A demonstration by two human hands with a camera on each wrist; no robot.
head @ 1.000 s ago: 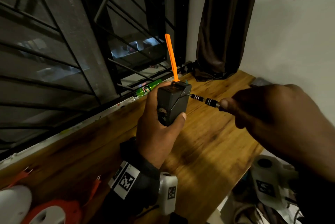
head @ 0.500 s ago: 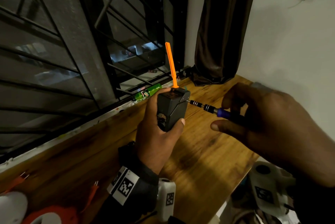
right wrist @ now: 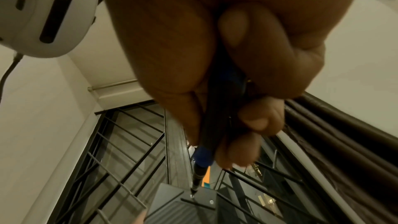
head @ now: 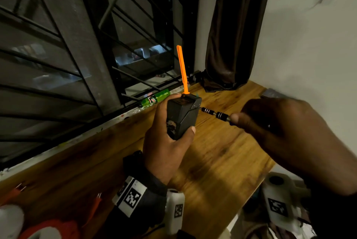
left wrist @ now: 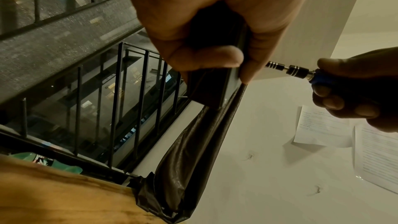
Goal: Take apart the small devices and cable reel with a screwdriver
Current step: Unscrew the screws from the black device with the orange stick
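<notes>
The left hand (head: 166, 142) grasps an upright dark grey box-shaped device (head: 181, 117) above the wooden surface (head: 222, 161). The right hand (head: 286, 128) grips a blue-handled screwdriver (head: 214, 112), its tip apparently seated in a screw near the device's top edge.

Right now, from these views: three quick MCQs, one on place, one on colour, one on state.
1. Where does the screwdriver tip sit?
A. on a screw in the dark device
B. on the table
C. in the green bottle

2. What colour is the strip standing up from the device?
A. white
B. orange
C. blue

3. What is the left hand doing?
A. lying flat on the table
B. gripping the device above the table
C. holding the bottle

Key: 1 A, the right wrist view shows the tip at a screw; 2 B, plainly orange; 3 B, fingers wrap the case.
</notes>
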